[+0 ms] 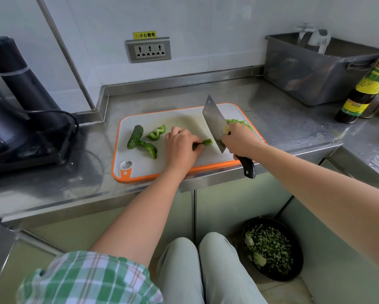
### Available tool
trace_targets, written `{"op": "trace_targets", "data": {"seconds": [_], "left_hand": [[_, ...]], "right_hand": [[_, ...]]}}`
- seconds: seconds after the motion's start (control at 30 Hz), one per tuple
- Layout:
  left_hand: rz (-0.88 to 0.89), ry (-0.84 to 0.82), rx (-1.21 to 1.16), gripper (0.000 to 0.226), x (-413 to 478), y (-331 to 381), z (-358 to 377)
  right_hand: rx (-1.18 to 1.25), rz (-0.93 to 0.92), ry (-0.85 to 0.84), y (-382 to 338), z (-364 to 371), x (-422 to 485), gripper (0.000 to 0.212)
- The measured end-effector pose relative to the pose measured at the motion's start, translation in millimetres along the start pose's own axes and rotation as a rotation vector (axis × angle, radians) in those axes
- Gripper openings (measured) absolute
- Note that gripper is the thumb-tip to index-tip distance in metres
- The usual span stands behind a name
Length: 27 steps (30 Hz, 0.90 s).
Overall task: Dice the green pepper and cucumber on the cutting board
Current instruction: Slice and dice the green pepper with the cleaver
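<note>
Now the left hand pinches a pepper strip pointing rightward at the cleaver, which the right hand grips, blade crosswise just beyond the strip's end.

I am seeing a shiny metal counter. A white cutting board with an orange rim is lying on it. A black machine is sitting at the left. A grey tub and a dark sauce bottle are standing at the right.

shirt: short-sleeved plaid, green and white, thin brown lines | trousers: plain pale grey-green | forearms, left hand, right hand: bare
</note>
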<state>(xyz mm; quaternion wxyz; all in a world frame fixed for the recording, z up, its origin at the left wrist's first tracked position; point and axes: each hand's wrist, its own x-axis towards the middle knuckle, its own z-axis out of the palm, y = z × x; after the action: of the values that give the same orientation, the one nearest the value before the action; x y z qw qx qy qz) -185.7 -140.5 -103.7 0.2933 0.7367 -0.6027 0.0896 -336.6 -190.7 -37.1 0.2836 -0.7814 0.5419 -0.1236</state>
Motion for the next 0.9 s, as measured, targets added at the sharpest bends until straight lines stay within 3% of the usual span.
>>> {"op": "trace_targets", "data": {"seconds": [0.23,0.57,0.9], "left_hand": [[-0.004,-0.016,0.006,0.014,-0.2,0.7,-0.7],[0.006,0.007,-0.023,0.013,-0.7,0.2,-0.4],[-0.003,-0.006,-0.033,0.014,-1.0,0.4,-0.9]], "right_hand": [[-0.057,0.001,-0.097,-5.2,-6.7,-2.3,0.007],[0.017,0.004,-0.022,-2.9,1.1,1.5,0.006],[-0.079,0.007,-0.109,-9.0,-1.6,-0.3,0.01]]}}
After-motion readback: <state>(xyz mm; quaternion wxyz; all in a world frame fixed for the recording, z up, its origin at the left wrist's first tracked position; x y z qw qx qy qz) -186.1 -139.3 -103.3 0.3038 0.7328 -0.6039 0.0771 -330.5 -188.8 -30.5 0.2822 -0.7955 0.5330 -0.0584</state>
